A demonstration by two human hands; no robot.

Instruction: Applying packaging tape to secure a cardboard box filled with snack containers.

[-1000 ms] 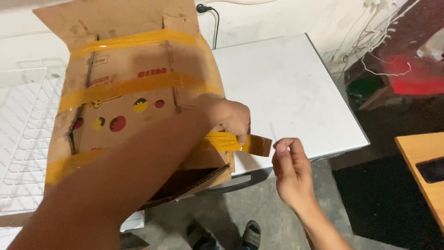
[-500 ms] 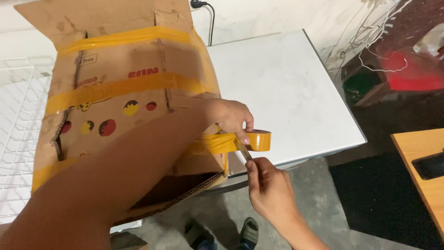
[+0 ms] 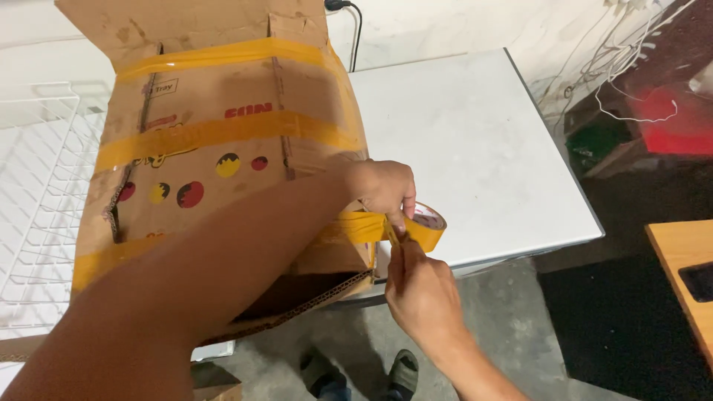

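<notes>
Right hand (image 3: 423,286) had moved up from below and pinched the tape (image 3: 427,226) beside the left hand (image 3: 382,189) — both grips closed on it at the box (image 3: 223,156) corner, strip looked ready to tear.

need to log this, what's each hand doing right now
left hand: closed on the yellow tape roll at the taped cardboard box
right hand: pinching the tape strip

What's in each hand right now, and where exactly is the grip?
The left hand pinches the yellow tape roll at its rim, against the cardboard box corner. The right hand touches the tape strip just beside the roll; whether it grips cannot be told.
</notes>
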